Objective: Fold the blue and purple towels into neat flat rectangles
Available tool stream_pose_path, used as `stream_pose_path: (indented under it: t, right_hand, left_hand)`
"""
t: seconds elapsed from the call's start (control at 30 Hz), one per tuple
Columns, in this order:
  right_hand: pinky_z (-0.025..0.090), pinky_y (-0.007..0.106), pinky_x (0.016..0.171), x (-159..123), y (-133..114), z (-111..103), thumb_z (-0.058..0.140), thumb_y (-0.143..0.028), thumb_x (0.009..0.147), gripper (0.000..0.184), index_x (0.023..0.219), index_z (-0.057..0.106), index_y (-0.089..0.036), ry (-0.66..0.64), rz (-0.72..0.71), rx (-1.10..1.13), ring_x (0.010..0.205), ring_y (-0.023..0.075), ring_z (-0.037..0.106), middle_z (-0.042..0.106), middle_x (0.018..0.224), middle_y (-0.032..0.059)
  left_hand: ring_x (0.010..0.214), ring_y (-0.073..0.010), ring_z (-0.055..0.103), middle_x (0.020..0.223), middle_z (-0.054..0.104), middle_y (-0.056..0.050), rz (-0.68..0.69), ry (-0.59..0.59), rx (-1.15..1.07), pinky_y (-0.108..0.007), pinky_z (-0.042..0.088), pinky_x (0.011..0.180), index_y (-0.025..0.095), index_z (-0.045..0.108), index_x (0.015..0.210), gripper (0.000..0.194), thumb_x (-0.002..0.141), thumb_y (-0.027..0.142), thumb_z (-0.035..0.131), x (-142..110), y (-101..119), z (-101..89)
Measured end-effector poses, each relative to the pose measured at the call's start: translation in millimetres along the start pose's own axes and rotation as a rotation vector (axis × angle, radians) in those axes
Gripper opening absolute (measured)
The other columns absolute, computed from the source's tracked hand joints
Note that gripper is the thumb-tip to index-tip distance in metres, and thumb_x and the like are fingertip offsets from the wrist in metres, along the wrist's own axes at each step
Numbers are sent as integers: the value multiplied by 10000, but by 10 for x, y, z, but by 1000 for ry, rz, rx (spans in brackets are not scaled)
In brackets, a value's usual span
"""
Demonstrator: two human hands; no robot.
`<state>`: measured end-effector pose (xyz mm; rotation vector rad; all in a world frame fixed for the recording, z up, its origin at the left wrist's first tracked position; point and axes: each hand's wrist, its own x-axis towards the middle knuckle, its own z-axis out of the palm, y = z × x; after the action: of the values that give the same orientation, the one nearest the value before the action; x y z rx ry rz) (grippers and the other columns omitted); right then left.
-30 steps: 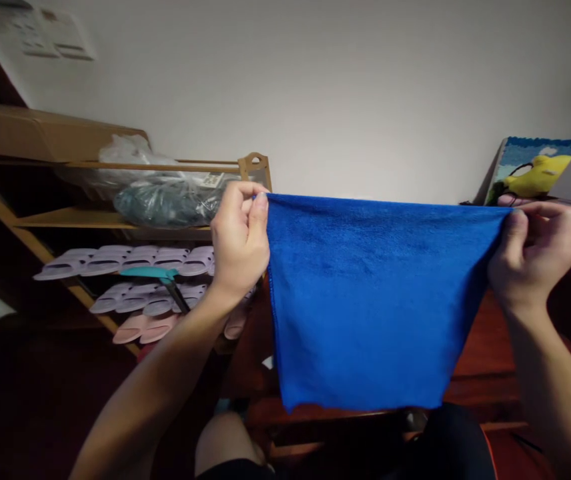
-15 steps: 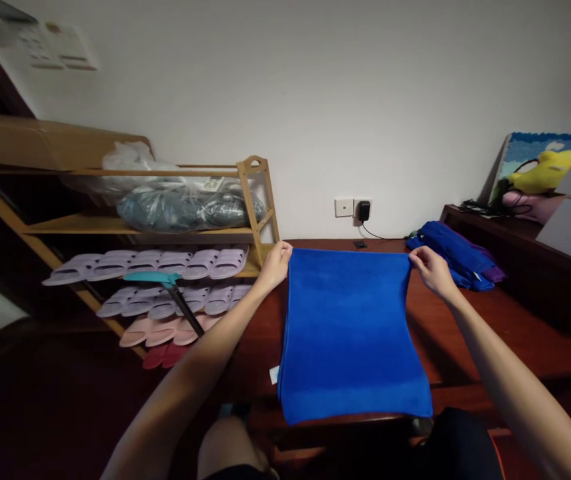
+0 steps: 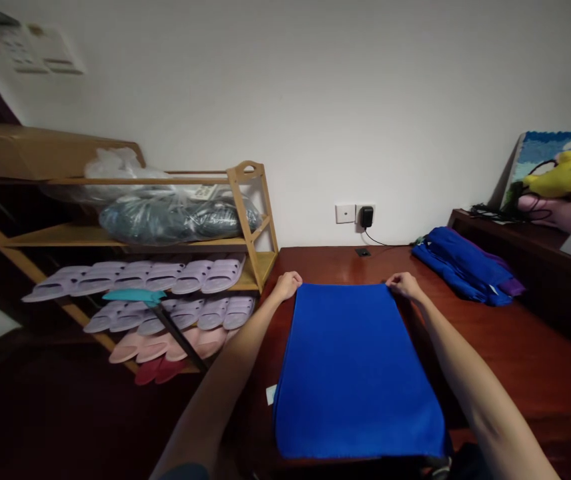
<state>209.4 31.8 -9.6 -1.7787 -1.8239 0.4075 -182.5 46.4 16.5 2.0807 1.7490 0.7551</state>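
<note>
A blue cloth (image 3: 355, 367), folded in layers, stretches over the dark red wooden table (image 3: 525, 353), its near end reaching the front edge. A small white label (image 3: 271, 395) sticks out from its left side. My left hand (image 3: 289, 285) pinches the far left corner. At the far right corner, my right hand (image 3: 404, 285) pinches the cloth too. The far edge runs straight between the two hands, low over the tabletop. Whether the whole cloth touches the table I cannot tell.
Blue and purple cloths (image 3: 465, 267) lie at the table's right. Left stands a wooden rack (image 3: 245, 173) with slippers (image 3: 195, 275) and a plastic-wrapped bundle (image 3: 175, 219). A teal-topped handle (image 3: 134, 295) rises before it. A black plug (image 3: 366, 217) sits in the wall.
Both my hands have come down toward the table with the cloth's far edge. The cloth now lies flatter and its near end reaches lower in view. The view has shifted slightly.
</note>
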Motion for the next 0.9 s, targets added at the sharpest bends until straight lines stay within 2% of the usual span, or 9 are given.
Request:
stream_pose_path:
  t: [0.1, 0.17, 0.23, 0.3, 0.37, 0.4, 0.5, 0.6, 0.9]
  right_hand:
    - [481, 252, 757, 45, -19, 34, 565, -298, 749, 181, 775, 714, -199, 2, 10, -82, 822, 182, 661, 716, 798, 35]
    - [458, 323, 857, 40, -116, 65, 518, -338, 803, 267, 915, 713, -192, 53, 10, -142, 970, 230, 628, 704, 954, 80]
    - [384, 407, 972, -3, -302, 152, 406, -364, 876, 416, 1162, 627, -159, 120, -15, -185, 1160, 276, 522, 607, 1202, 143]
    - [283, 418, 1065, -85, -550, 307, 296, -383, 921, 524, 1367, 444, -152, 141, -100, -202, 1314, 263, 362, 420, 1415, 129]
    - [206, 376, 1116, -190, -797, 502, 239, -443, 936, 579, 1458, 283, -195, 50, -294, -210, 1391, 209, 219, 261, 1511, 49]
    - [174, 365, 1130, -242, -896, 598, 206, -475, 939, 599, 1477, 223, -211, -28, -399, -215, 1408, 186, 162, 203, 1530, 20]
    - [95, 377, 1145, -355, -1039, 804, 100, -541, 935, 650, 1491, 150, -208, -252, -512, -259, 1421, 160, 78, 131, 1541, 19]
    - [78, 401, 1144, -381, -981, 839, 91, -614, 907, 719, 1480, 205, -194, -315, -427, -301, 1419, 173, 97, 170, 1532, 50]
    - [73, 420, 1145, -363, -474, 514, 110, -724, 847, 818, 1475, 219, -212, -248, -246, -376, 1421, 185, 90, 171, 1533, 50]
  left_hand:
    - [851, -185, 639, 820, 707, -45, -23, 5, 85, -289, 473, 796, 166, 667, 844, 193, 760, 117, 501, 3, 22, 63]
    - [1084, -247, 567, 1087, 667, -113, -29, 56, 137, -385, 421, 927, 146, 620, 1078, 310, 812, 145, 463, -63, 115, 110]
    - [1321, -277, 345, 1407, 433, -159, 41, 129, 194, -445, 289, 1054, 120, 417, 1344, 478, 869, 169, 390, -174, 277, 191]
    - [1416, -248, 114, 1544, 159, -129, 223, 174, 287, -420, 157, 1127, 108, 174, 1463, 582, 908, 204, 319, -294, 472, 320]
    - [1427, -232, 5, 1564, 48, -92, 394, 138, 400, -405, 88, 1149, 104, 72, 1481, 618, 921, 253, 285, -382, 633, 483]
    - [1427, -233, -11, 1564, 36, -87, 419, 91, 438, -413, 76, 1152, 98, 63, 1482, 625, 922, 275, 274, -406, 684, 564]
    - [1427, -228, 22, 1558, 77, -79, 320, -135, 438, -453, 87, 1147, 110, 95, 1483, 611, 929, 334, 224, -407, 694, 742]
    - [1423, -212, 97, 1546, 152, -65, 269, -275, 411, -466, 109, 1141, 149, 174, 1475, 595, 940, 408, 172, -371, 583, 765]
    - [1424, -220, 89, 1543, 148, -56, 209, -263, 399, -491, 85, 1134, 183, 199, 1471, 693, 913, 588, 133, -390, 356, 540]
